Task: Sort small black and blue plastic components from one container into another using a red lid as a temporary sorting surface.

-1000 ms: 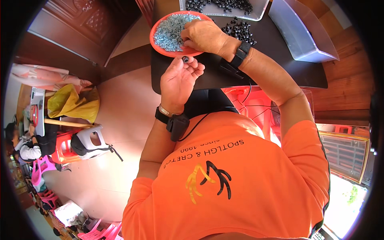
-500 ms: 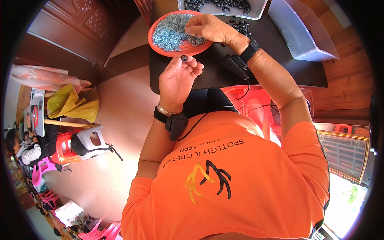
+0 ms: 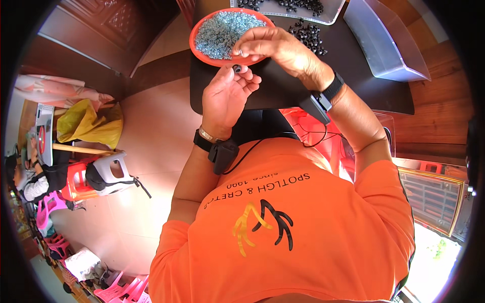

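My left hand [image 3: 225, 98] is palm up at the near edge of the table. Between its thumb and index finger sits a small round black plastic piece [image 3: 237, 68], its hollow side facing up. Just above it, my right hand [image 3: 283, 50] pinches with thumb and index finger a tiny shiny metal piece [image 3: 240, 52], too small to name. Behind both hands an oval red plate [image 3: 194, 48] carries a heap of small silvery metal pieces [image 3: 222, 35]. My right hand covers the plate's right side.
Loose black pieces [image 3: 309, 38] lie on the dark table [image 3: 283, 93], right of the plate. Beyond them is a clear plastic bin [image 3: 331, 17] with more. Another translucent bin [image 3: 381, 45] stands at the right. Another person [image 3: 35, 187] sits far left.
My right hand has drawn back from the heap toward my left hand, now with a tiny metal piece at its fingertips. The left hand with the black piece has shifted slightly up.
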The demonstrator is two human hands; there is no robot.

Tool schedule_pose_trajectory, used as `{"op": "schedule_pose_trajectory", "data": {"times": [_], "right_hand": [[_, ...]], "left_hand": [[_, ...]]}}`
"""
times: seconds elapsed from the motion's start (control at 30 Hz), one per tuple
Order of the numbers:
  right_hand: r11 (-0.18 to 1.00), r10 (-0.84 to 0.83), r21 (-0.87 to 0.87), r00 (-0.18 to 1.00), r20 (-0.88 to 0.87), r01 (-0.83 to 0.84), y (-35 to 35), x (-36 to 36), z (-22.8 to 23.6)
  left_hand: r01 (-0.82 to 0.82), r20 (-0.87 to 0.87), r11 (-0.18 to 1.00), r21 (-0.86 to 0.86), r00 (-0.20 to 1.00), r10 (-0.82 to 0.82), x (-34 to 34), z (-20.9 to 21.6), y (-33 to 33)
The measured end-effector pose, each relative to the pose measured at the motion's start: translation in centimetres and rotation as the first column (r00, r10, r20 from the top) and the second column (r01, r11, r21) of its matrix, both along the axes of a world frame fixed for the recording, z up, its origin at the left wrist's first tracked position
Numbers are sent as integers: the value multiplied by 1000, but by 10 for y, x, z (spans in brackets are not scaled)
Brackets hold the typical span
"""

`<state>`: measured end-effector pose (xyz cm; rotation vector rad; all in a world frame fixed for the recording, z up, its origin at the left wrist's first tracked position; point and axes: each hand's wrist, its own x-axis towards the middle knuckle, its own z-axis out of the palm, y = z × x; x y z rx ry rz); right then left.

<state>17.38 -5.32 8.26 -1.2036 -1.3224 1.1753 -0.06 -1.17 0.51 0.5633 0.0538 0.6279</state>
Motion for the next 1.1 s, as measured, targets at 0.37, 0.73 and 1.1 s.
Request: {"op": "schedule_pose_trajectory", "data": {"times": [0.37, 0.73, 1.1], "right_hand": [[993, 2, 114, 1000, 23, -4, -11, -15, -17], [991, 43, 127, 998, 50, -49, -16, -9, -16], [934, -88, 357, 960, 266, -13, -26, -22, -19]], "left_hand": [[-36, -46, 998, 59, 998, 39, 2, -1, -4], [-33, -12, 993, 114, 999, 35, 1, -2, -4], [-6, -44, 998, 61, 999, 9, 0, 12, -8]]}}
